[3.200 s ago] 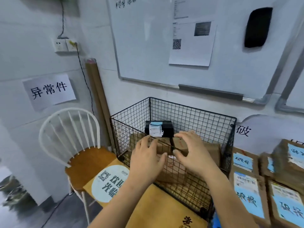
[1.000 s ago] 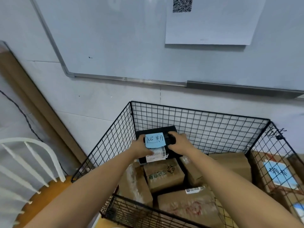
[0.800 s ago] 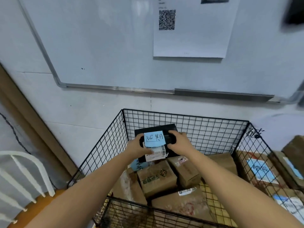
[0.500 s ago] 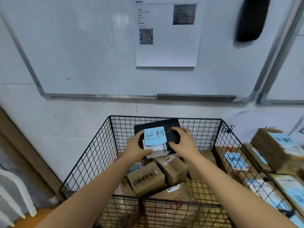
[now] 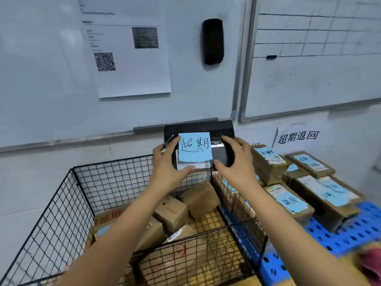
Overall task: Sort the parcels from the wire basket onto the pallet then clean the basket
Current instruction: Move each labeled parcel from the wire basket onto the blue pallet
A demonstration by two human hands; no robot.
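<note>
Black parcel (image 5: 199,127) up clear of the wire basket (image 5: 61,213), over its far right corner, gripped at both ends: left hand (image 5: 166,169) pinching the left side, thumb under on the shipping label and fingers over the top; right hand (image 5: 237,164) clasped round the right end in the same way. Blue sticky note (image 5: 194,147) on its face, reading 超期, the opening characters of the wall label (image 5: 298,137) 超期退回 above the far part of the blue plastic pallet (image 5: 350,234). Sorting partly done, by the look of it: several taped cardboard parcels (image 5: 270,162) with blue notes already lying on the pallet, just right of the basket. Left to do, probably: setting this one down with its matching group, then lifting out the brown cardboard boxes (image 5: 172,211), at least four, jumbled on the basket floor and partly hidden behind the forearms. No sign of basket cleaning yet. Blurred pinkish thing (image 5: 369,263) at the lower right edge, possibly a cloth; cannot tell.
</note>
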